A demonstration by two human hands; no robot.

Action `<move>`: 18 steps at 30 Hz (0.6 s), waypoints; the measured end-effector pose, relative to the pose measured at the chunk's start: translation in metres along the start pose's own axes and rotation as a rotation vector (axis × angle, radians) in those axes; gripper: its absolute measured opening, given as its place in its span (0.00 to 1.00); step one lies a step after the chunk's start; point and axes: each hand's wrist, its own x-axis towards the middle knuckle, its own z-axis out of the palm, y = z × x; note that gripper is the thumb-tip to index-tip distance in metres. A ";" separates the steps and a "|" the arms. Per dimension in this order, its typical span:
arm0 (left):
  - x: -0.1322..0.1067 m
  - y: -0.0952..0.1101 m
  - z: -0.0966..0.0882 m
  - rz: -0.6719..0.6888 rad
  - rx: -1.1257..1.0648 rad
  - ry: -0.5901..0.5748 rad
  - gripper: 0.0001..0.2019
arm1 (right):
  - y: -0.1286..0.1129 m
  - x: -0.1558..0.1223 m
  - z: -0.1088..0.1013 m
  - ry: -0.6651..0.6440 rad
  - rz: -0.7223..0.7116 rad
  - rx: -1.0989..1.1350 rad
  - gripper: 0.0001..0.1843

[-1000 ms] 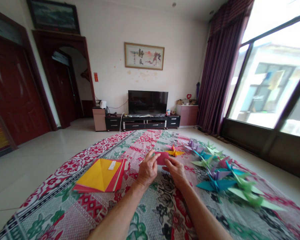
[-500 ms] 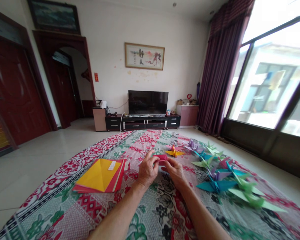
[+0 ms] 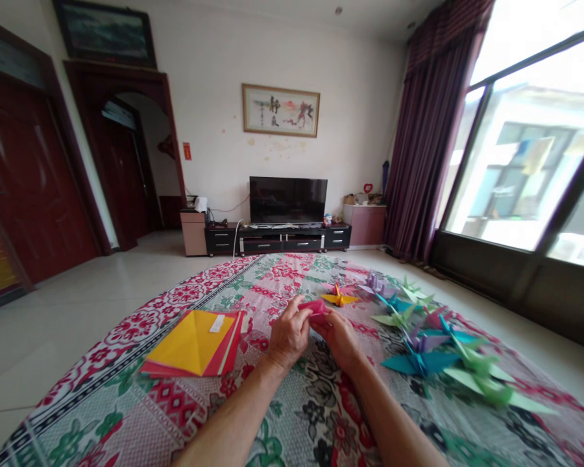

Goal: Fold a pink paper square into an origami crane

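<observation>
A small folded piece of pink paper (image 3: 315, 307) is held up over the table between my two hands. My left hand (image 3: 291, 329) pinches its left side with thumb and fingers. On the right, my right hand (image 3: 338, 336) grips its lower right edge. The fingers partly cover the paper, so its exact folds are hard to make out. Just beyond my right hand sits a yellow origami crane (image 3: 339, 297). To the left of my left hand lies a stack of square paper (image 3: 191, 344), yellow on top with red and other sheets beneath.
Several paper cranes in blue, green and purple, among them a blue crane (image 3: 421, 360) and a green crane (image 3: 491, 386), spread over the right side. A patterned cloth (image 3: 185, 415) covers the round table. Beyond it stand a television (image 3: 288, 200) and a low cabinet (image 3: 263, 245).
The pink paper has tilted and shows a wider face than before. My right fingers have moved in closer beneath it, nearer my left hand.
</observation>
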 end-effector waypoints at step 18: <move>0.003 0.012 -0.005 -0.047 -0.126 0.046 0.09 | -0.002 -0.001 0.002 0.075 -0.037 -0.058 0.11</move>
